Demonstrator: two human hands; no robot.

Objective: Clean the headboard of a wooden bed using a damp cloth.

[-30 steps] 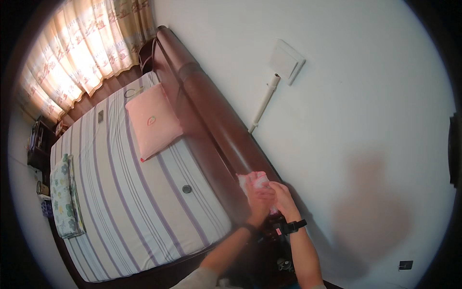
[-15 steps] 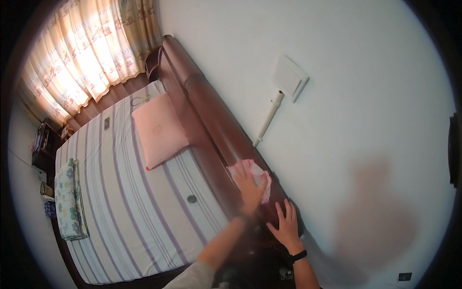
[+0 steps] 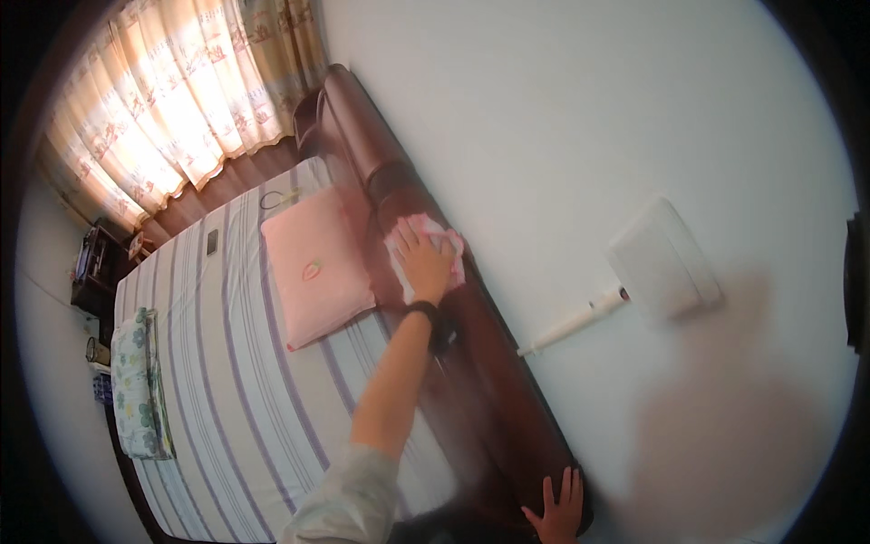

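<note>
My left hand (image 3: 426,265) lies flat on a pink-and-white cloth (image 3: 458,245), with its fingers spread and pressing it against the dark brown wooden headboard (image 3: 494,385). Part of the cloth is covered by the palm. Around the left wrist is a dark band (image 3: 423,311). At the near end of the headboard, my right hand (image 3: 559,512) rests with fingers spread and holds nothing; its wrist is cut off by the lower edge. A pink pillow (image 3: 313,267) lies on the bed just left of the cloth.
A striped sheet (image 3: 213,363) covers the bed. On it lie a folded floral quilt (image 3: 136,390), a dark phone-like object (image 3: 213,242) and a thin looped cord (image 3: 272,199). A white panel (image 3: 660,258) and pale tube (image 3: 580,326) are on the wall beside the headboard.
My left hand and the cloth have moved farther along the headboard, level with the pillow. My right hand now appears lower in view. My left arm hides where the small round grey object lay.
</note>
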